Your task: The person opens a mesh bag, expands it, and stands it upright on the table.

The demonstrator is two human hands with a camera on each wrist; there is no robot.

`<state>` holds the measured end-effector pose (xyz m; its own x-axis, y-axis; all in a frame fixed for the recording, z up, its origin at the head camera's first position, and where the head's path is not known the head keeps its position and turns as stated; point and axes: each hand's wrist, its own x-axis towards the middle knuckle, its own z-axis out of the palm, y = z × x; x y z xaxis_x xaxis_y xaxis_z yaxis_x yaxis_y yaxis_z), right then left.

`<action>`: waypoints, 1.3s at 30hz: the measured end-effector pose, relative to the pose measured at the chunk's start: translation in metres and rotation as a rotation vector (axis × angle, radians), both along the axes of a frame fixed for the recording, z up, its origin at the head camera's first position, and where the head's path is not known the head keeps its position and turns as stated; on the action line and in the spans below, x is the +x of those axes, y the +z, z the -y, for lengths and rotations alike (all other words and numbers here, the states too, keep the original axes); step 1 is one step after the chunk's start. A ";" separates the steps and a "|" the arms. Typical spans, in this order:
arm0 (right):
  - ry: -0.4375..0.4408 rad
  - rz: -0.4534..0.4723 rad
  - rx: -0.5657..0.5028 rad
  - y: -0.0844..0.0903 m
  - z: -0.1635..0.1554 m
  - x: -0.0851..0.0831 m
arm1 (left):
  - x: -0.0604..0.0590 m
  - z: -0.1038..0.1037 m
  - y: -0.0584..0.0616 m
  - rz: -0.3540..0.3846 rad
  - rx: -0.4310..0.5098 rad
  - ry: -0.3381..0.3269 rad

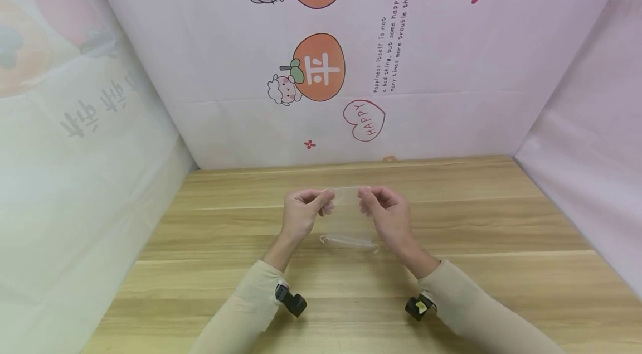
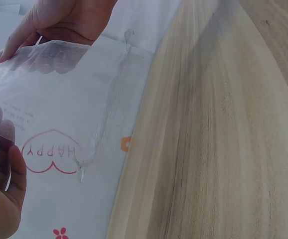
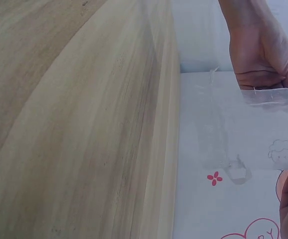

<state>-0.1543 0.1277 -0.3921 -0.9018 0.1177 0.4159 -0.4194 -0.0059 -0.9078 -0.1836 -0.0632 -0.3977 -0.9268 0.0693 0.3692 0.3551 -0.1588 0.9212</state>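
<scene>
1. Both hands are meeting above the middle of the table [image 1: 210,265], and I am seeing the left hand [image 1: 301,212] and right hand [image 1: 388,214] each pinching one end of a clear bag [image 1: 346,195] between thumb and fingertips.
2. Held level between the hands, the bag is hanging in the air just over the wood, its lower edge drooping toward the table.
3. From the left wrist, I am seeing the bag [image 2: 59,109] stretching across the view, its film hazing the "HAPPY" heart [image 2: 49,154] on the backdrop behind.
4. From the right wrist, I am seeing the bag [image 3: 268,134] running from the left hand [image 3: 258,45] at the top down to the frame's right edge.
5. Beige sleeves [image 1: 241,309] are covering both forearms, each wearing a small black camera [image 1: 291,301].
</scene>
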 end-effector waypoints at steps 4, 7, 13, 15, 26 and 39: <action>-0.015 -0.002 -0.008 0.000 0.000 -0.001 | 0.000 0.000 0.000 -0.005 -0.027 0.001; -0.017 0.004 -0.007 0.002 0.000 0.000 | 0.001 0.000 0.000 -0.003 -0.035 0.000; -0.019 0.015 0.041 0.021 0.000 0.012 | 0.000 0.000 0.001 0.031 -0.069 0.000; -0.022 0.015 0.052 0.026 0.000 0.016 | 0.000 0.000 0.001 0.037 -0.085 0.001; -0.037 0.026 0.091 0.019 -0.003 0.012 | 0.013 -0.001 0.018 0.042 -0.119 0.005; -0.064 0.021 0.154 0.010 -0.005 0.004 | 0.001 0.002 -0.001 0.001 -0.121 0.034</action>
